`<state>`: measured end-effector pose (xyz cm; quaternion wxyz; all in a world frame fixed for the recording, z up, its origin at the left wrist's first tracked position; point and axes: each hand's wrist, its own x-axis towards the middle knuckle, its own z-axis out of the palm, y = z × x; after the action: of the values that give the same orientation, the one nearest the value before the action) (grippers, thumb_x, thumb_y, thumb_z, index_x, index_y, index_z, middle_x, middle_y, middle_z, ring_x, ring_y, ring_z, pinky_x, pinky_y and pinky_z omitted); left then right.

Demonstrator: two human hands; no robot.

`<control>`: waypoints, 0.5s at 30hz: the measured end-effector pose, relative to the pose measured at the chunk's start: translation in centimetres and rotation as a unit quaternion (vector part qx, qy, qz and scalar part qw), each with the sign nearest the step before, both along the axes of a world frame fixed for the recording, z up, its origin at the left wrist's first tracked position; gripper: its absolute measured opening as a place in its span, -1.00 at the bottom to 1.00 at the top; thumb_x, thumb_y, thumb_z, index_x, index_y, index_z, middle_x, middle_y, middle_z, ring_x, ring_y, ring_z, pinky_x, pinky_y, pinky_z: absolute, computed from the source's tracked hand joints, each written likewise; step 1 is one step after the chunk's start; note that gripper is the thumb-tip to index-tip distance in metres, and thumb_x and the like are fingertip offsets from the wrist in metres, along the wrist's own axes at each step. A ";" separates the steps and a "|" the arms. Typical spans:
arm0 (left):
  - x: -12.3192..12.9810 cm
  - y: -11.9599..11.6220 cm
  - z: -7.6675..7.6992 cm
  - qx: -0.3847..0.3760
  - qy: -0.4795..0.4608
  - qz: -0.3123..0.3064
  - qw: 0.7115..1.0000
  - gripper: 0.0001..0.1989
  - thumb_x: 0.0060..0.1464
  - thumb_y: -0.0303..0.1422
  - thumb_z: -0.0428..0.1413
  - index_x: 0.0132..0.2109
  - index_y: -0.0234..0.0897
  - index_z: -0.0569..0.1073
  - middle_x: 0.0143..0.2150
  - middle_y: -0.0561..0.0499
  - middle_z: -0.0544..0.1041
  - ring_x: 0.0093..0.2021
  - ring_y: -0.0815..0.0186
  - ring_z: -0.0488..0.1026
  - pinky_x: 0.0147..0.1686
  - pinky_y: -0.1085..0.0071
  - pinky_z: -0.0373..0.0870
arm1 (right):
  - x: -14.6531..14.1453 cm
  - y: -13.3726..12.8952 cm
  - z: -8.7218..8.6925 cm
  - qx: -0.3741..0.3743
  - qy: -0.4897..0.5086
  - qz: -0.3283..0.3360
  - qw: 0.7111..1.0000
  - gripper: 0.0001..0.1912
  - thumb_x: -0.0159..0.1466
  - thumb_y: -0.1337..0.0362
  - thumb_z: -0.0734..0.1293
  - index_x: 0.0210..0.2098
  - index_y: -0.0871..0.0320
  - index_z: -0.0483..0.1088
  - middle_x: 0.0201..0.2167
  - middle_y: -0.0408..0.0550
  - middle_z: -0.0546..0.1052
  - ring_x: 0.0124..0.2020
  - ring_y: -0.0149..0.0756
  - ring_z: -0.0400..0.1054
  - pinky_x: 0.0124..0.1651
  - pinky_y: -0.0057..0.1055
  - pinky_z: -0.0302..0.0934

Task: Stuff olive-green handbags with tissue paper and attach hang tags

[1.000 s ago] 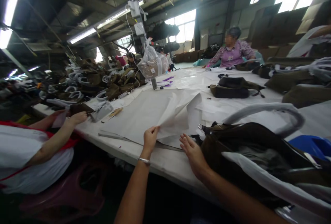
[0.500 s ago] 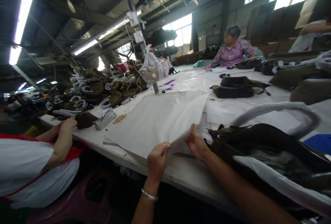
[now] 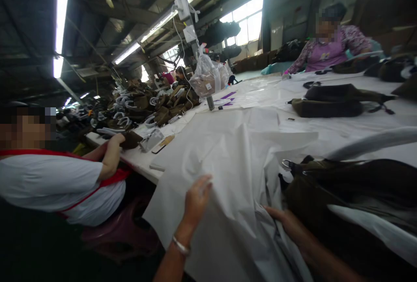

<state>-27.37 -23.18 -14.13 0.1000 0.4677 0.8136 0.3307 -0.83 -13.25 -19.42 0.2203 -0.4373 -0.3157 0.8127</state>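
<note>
A large white sheet point(image 3: 224, 156) lies over the table's near edge and hangs down in folds. My left hand point(image 3: 196, 201), with a bracelet on the wrist, has its fingers closed on the sheet near its middle. Lower and to the right, my right hand point(image 3: 282, 217) is at the crumpled right side of the sheet, its fingers partly hidden by the folds. Beside that hand stands a dark open bag point(image 3: 325, 190) with a wrapped handle.
A dark pouch point(image 3: 329, 106) lies across the white table. A wrapped bundle point(image 3: 208, 77) hangs by a post. Piled bags point(image 3: 140, 104) stand back left. One person in white and red sits at left, another in purple works at back right.
The sheet has been pulled toward me and now drapes over the table edge. My right hand has moved down and right. The view has turned left.
</note>
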 end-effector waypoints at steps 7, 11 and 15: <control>-16.2 3.7 -0.3 -0.072 0.035 0.244 0.967 -0.57 0.30 -0.25 0.19 0.24 -0.29 0.41 0.30 -0.20 0.40 0.28 -0.01 0.37 0.26 -0.15 0.30 | 4.1 0.1 -3.6 0.081 -0.088 -0.027 0.992 -0.48 -0.11 -0.01 0.56 -0.26 0.23 0.66 -0.09 0.20 0.66 0.13 0.32 0.46 0.32 0.06 0.25; -16.2 3.4 -2.0 -0.112 0.020 0.284 0.952 -0.56 0.27 -0.22 0.21 0.22 -0.28 0.42 0.31 -0.19 0.38 0.30 -0.03 0.34 0.27 -0.18 0.26 | 3.4 -0.3 -3.7 0.085 -0.084 -0.084 0.989 -0.43 -0.03 -0.02 0.55 -0.14 0.25 0.64 -0.01 0.20 0.64 0.19 0.24 0.43 0.36 0.01 0.20; -12.1 3.1 -2.8 -0.115 -0.026 0.226 0.967 -0.60 0.37 -0.15 0.06 0.15 -0.34 0.47 0.21 -0.28 0.50 0.25 -0.05 0.43 0.25 -0.07 0.31 | 1.5 -0.8 -2.1 0.068 -0.043 -0.075 0.994 -0.28 0.02 -0.14 0.54 -0.01 0.26 0.59 0.09 0.20 0.59 0.24 0.17 0.39 0.41 0.00 0.12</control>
<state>-39.52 -20.09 -16.96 0.0974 0.2484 0.9277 0.2610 0.67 -14.04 -21.47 0.2958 -0.4783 -0.3464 0.7509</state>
